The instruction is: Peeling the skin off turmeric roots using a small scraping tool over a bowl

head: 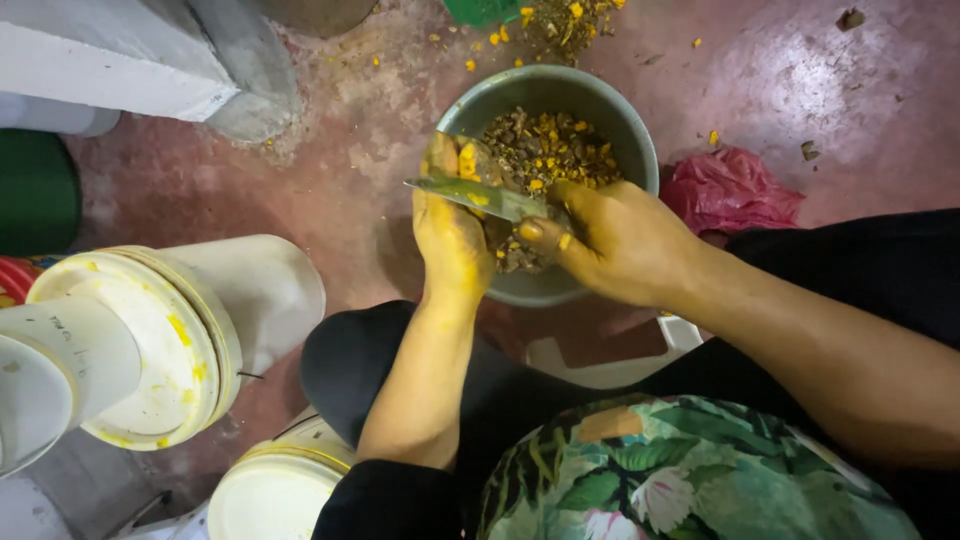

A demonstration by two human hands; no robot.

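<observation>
While I crouch over the grey bowl (630,130) of peelings on the red floor (850,90), my left hand (450,235) closed around a yellow root piece (466,160), my right hand (615,240) gripping the knife (470,193), blade against the root, both stained yellow.

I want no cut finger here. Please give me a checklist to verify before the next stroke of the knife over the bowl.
1. Right hand grips the knife firmly: ok.
2. Left hand holds the yellow root piece securely: ok.
3. Left fingers clear of the blade edge: cannot tell, the blade lies right across that hand.
4. Work is above the grey bowl, so peelings fall inside: ok.
5. Floor free of scraps: not ok, yellow bits lie scattered beyond the bowl.
</observation>
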